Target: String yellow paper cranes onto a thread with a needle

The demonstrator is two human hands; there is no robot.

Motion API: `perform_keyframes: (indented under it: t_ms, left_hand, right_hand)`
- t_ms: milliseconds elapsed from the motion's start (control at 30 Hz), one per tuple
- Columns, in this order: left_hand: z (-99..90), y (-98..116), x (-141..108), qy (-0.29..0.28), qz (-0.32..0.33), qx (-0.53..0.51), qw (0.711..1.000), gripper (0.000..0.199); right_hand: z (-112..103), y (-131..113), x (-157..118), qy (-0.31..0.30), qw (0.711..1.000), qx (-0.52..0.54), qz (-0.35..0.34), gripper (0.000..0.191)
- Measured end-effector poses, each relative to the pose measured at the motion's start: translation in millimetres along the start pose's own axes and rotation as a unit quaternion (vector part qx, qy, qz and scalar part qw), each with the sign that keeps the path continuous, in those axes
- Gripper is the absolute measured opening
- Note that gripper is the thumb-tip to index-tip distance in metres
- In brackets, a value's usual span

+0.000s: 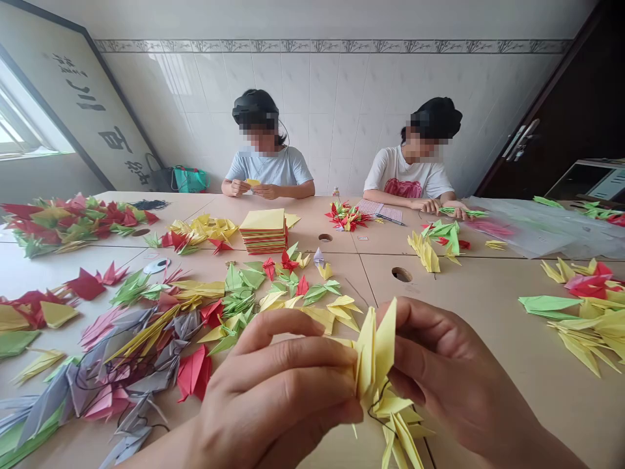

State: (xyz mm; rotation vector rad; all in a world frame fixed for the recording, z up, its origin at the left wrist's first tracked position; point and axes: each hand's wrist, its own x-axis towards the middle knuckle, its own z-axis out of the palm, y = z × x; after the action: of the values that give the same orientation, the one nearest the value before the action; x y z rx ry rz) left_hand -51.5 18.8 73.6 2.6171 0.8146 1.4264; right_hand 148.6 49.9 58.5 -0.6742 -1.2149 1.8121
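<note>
My left hand (293,384) pinches a folded yellow paper crane (374,352) at the lower middle, its pointed flaps standing upward. From the right, my right hand (439,368) has its fingers closed at the crane's right side; its fingertips are partly hidden behind the paper. Just below hangs a bunch of yellow folded cranes (403,433) with a black thread (374,409) looped among them. Close beyond my left hand lie loose yellow folded pieces (343,309) and a heap of green folded pieces (243,280).
A square stack of coloured paper (263,234) stands mid-table. Mixed folded cranes (73,225) pile up on the left, with grey and pink strung ones (117,371) nearer. More lie at right (590,306). Two people (266,163) work across the table, one holding yellow paper (252,182).
</note>
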Motion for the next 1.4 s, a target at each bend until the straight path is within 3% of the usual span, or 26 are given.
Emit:
perform_keyframes:
  t_ms: [233, 333, 433, 533, 667, 800, 967, 1033, 1133, 1233, 1400]
  left_hand:
    - [-11.7, 3, 1, -0.013, 0.027, 0.090, 0.995, 0.017]
    - [-6.2, 2, -3, 0.020, -0.033, 0.080, 0.996, 0.028]
    - [3.1, 1, -5, 0.030, -0.108, -0.009, 0.994, 0.028]
    - [10.4, 5, -6, 0.052, -0.180, -0.100, 0.977, 0.027]
    - [14.2, 11, -6, 0.075, -0.255, -0.146, 0.953, 0.033]
    - [13.2, 9, -5, 0.043, -0.270, -0.207, 0.939, 0.036]
    - [14.3, 0, -6, 0.007, -0.289, -0.159, 0.944, 0.014]
    - [15.5, 0, -6, 0.011, -0.289, -0.169, 0.942, 0.016]
    - [13.7, 3, -3, 0.006, -0.250, -0.181, 0.951, 0.028]
    - [7.5, 4, 2, -0.045, -0.203, -0.168, 0.964, 0.017]
    - [3.1, 1, 3, -0.082, -0.257, -0.230, 0.935, 0.015]
  right_hand:
    - [4, -6, 1, 0.031, 0.998, 0.039, 0.031, 0.024]
    - [5, -5, 1, 0.047, 0.997, 0.058, 0.020, 0.021]
    - [5, -2, 2, 0.061, 0.995, 0.074, 0.013, 0.017]
    - [6, -2, 2, 0.064, 0.994, 0.090, 0.019, 0.017]
    - [9, -3, 3, 0.076, 0.991, 0.105, 0.029, 0.019]
    - [10, -2, 2, 0.080, 0.991, 0.099, 0.036, 0.021]
    - [12, 2, 1, 0.064, 0.996, 0.056, 0.028, 0.020]
    - [12, 3, 2, 0.059, 0.997, 0.051, 0.028, 0.019]
    - [12, 4, 5, 0.061, 0.996, 0.060, 0.036, 0.021]
    - [12, 4, 6, 0.063, 0.995, 0.066, 0.045, 0.023]
    - [13, 3, 7, 0.057, 0.996, 0.058, 0.046, 0.025]
